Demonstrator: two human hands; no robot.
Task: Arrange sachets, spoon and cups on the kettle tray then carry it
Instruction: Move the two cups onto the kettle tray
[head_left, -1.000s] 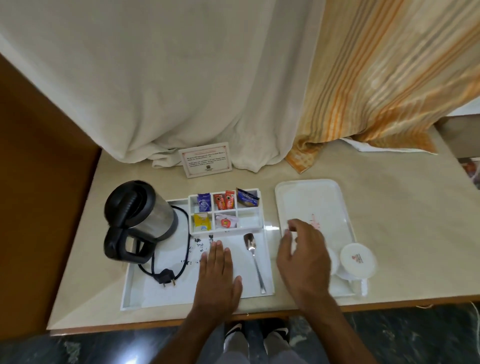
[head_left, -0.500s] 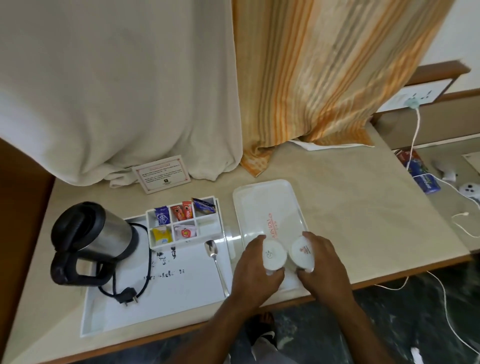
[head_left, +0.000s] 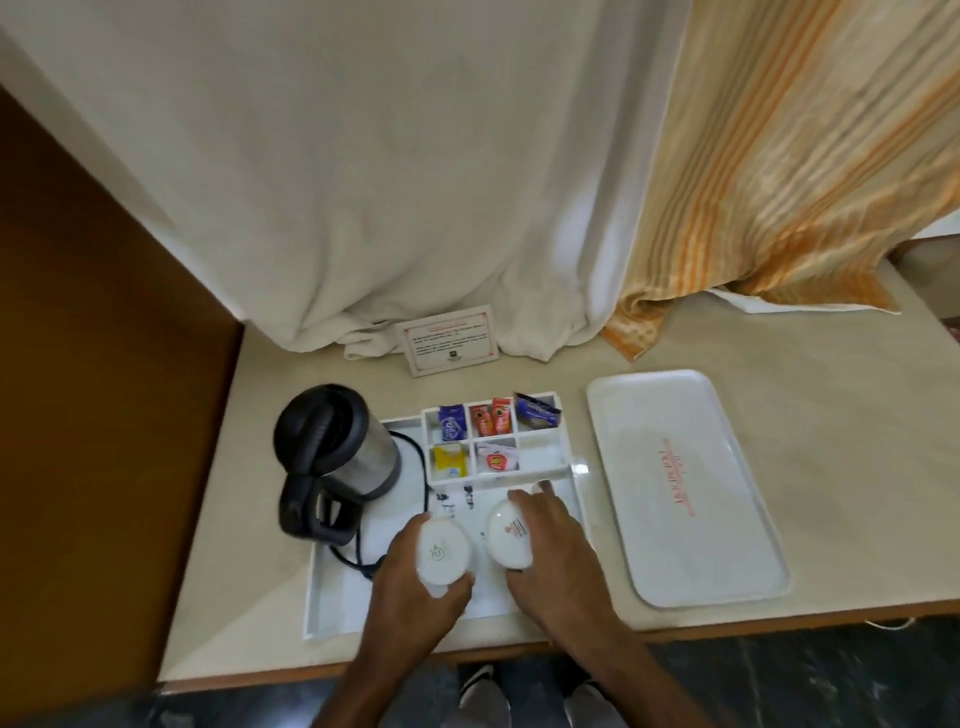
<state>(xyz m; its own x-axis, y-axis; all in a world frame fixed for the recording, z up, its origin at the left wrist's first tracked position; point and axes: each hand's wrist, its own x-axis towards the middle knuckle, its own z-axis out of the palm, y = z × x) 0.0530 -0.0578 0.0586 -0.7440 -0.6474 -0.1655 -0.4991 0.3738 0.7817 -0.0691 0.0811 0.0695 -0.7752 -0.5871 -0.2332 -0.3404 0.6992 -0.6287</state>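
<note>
The white kettle tray (head_left: 332, 608) lies on the counter with a black and steel kettle (head_left: 340, 457) at its left. Its divided section at the back holds several coloured sachets (head_left: 488, 420). My left hand (head_left: 415, 592) grips one upside-down white cup (head_left: 442, 552) over the tray's front area. My right hand (head_left: 550, 551) grips a second upside-down white cup (head_left: 508, 535) just beside it. The spoon is hidden under my hands.
A second, flat white tray (head_left: 691, 483) lies to the right of the kettle tray. A printed card (head_left: 449, 347) leans against the white curtain at the back. The kettle's black cord (head_left: 358, 564) loops across the tray. An orange striped curtain hangs at the right.
Both hands have carried the two cups leftward from the flat white tray to over the kettle tray. The camera has swung back to the left.
</note>
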